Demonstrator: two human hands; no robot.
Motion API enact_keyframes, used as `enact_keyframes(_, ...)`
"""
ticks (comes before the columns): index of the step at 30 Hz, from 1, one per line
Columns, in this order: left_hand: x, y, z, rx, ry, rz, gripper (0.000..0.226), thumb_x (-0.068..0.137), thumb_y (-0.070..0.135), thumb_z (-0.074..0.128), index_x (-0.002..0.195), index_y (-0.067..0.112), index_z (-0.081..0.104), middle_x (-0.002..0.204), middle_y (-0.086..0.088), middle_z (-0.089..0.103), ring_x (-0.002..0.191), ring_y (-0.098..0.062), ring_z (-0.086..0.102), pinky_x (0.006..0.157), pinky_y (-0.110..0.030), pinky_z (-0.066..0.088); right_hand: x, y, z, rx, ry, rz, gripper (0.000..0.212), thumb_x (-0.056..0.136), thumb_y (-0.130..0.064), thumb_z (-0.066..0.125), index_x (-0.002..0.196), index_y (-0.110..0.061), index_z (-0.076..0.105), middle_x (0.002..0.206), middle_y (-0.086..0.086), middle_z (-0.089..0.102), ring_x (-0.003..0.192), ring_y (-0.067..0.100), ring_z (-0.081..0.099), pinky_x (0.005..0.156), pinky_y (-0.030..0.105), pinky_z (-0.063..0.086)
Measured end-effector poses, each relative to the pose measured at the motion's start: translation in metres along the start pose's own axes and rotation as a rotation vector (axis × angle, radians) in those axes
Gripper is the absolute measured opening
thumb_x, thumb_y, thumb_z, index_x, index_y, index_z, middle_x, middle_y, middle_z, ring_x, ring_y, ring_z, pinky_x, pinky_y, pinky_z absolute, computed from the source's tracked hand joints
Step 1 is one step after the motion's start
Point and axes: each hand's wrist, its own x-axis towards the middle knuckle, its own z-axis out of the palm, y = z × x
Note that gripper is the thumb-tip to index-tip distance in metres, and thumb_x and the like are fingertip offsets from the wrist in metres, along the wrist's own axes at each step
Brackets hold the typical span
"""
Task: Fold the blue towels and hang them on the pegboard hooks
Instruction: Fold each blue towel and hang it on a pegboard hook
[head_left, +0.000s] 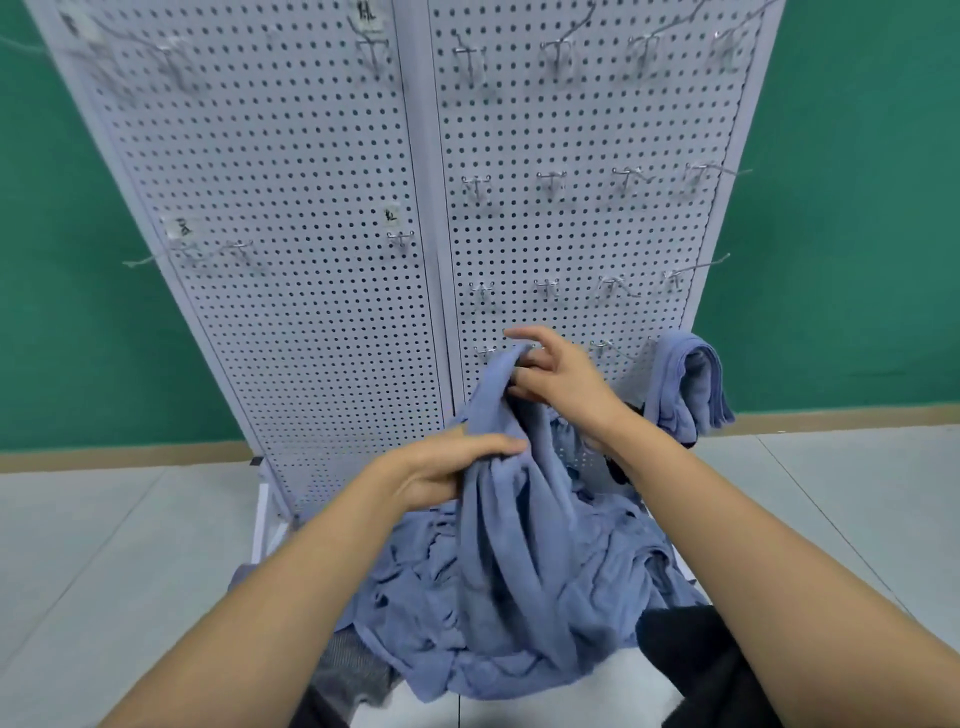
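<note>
At center frame, a person lifts a blue towel (498, 467) from the heap (519, 623) below, right hand (558, 379) pinching its top, left hand (447, 470) gripping lower, seemingly seeking an edge to fold. One towel (691, 384) hangs on the pegboard (311, 260), right.

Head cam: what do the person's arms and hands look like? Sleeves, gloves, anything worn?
Left hand and right hand are bare, with no gloves, rings or watch in view. The left forearm and right forearm run uncovered to the bottom edge of the frame, with no sleeve showing. No straps, bands or markings are visible on either arm.
</note>
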Motion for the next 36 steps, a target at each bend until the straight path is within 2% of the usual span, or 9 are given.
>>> enact_keyframes(5,-0.003,0.010,-0.008,-0.502,0.102,0.206,0.020,0.092,0.020,0.054,0.103,0.008,0.066,0.102,-0.010,0.069,0.091,-0.018,0.066,0.085,-0.031,0.052,0.000,0.008,-0.008,-0.088,0.052,0.186,0.041,0.093,-0.018,0.061,0.130,-0.022,0.044,0.108,0.014,0.066,0.101,0.025,0.063,0.094,0.042,0.050)
enact_keyframes(9,-0.008,0.026,-0.011,-0.732,0.175,0.374,0.023,0.097,0.024,0.052,0.088,0.008,0.067,0.088,-0.006,0.069,0.088,-0.014,0.067,0.088,-0.029,0.054,-0.005,0.008,-0.013,-0.022,0.176,0.206,0.019,0.094,-0.025,0.059,0.109,-0.015,0.053,0.105,0.006,0.060,0.091,0.019,0.058,0.080,0.032,0.050)
enact_keyframes(12,-0.006,0.032,-0.016,-0.866,0.163,0.407,0.025,0.097,0.024,0.052,0.085,0.009,0.067,0.091,-0.002,0.062,0.111,-0.011,0.059,0.105,-0.031,0.042,-0.011,0.011,-0.017,-0.027,0.163,0.223,0.023,0.096,-0.033,0.055,0.089,-0.011,0.059,0.090,0.004,0.059,0.081,0.014,0.056,0.079,0.027,0.051)
enact_keyframes(16,-0.006,0.035,-0.016,-0.870,0.170,0.420,0.022,0.094,0.027,0.057,0.096,0.006,0.065,0.097,-0.007,0.066,0.107,-0.017,0.063,0.097,-0.031,0.050,-0.016,0.016,-0.016,0.036,-0.005,0.440,0.050,0.093,-0.053,0.049,0.101,-0.006,0.066,0.095,0.009,0.067,0.084,0.018,0.062,0.084,0.030,0.055)
enact_keyframes(19,-0.012,0.038,-0.011,-0.821,0.187,0.431,0.022,0.095,0.026,0.056,0.089,0.007,0.065,0.085,-0.008,0.069,0.085,-0.017,0.068,0.079,-0.030,0.058,-0.015,0.015,-0.009,0.268,0.000,0.455,0.032,0.090,-0.042,0.059,0.094,-0.011,0.065,0.090,0.005,0.066,0.082,0.016,0.060,0.078,0.025,0.054)
enact_keyframes(23,-0.014,0.034,-0.015,-0.631,0.259,0.422,0.021,0.094,0.028,0.056,0.088,0.011,0.066,0.085,-0.003,0.069,0.088,-0.013,0.066,0.090,-0.029,0.053,-0.004,0.012,-0.012,0.349,0.203,0.246,0.017,0.096,-0.022,0.056,0.084,-0.011,0.060,0.076,-0.004,0.065,0.075,0.009,0.058,0.077,0.021,0.047)
enact_keyframes(28,-0.010,0.018,-0.037,-0.211,0.547,0.337,0.028,0.090,0.045,0.058,0.094,0.018,0.065,0.093,-0.003,0.073,0.093,-0.016,0.067,0.080,-0.032,0.052,-0.001,0.022,-0.031,-0.454,0.430,0.016,0.040,0.097,-0.028,0.052,0.065,-0.005,0.047,0.058,0.005,0.039,0.056,0.015,0.033,0.047,0.018,0.026)
enact_keyframes(32,-0.008,0.007,-0.059,-0.083,0.796,0.285,0.039,0.085,0.045,0.062,0.109,0.015,0.058,0.105,-0.003,0.065,0.101,-0.020,0.060,0.091,-0.038,0.049,-0.002,0.019,-0.044,-0.704,0.500,-0.011,0.044,0.099,-0.031,0.045,0.065,-0.002,0.049,0.063,0.011,0.055,0.066,0.026,0.050,0.061,0.034,0.039)
enact_keyframes(36,-0.012,0.004,-0.071,-0.060,0.811,0.271,0.021,0.086,0.038,0.065,0.088,0.018,0.060,0.091,-0.001,0.065,0.086,-0.016,0.060,0.071,-0.029,0.048,-0.007,0.018,-0.047,-0.956,0.446,0.022,0.045,0.101,-0.030,0.039,0.060,-0.012,0.036,0.065,0.011,0.046,0.070,0.027,0.043,0.061,0.033,0.027)
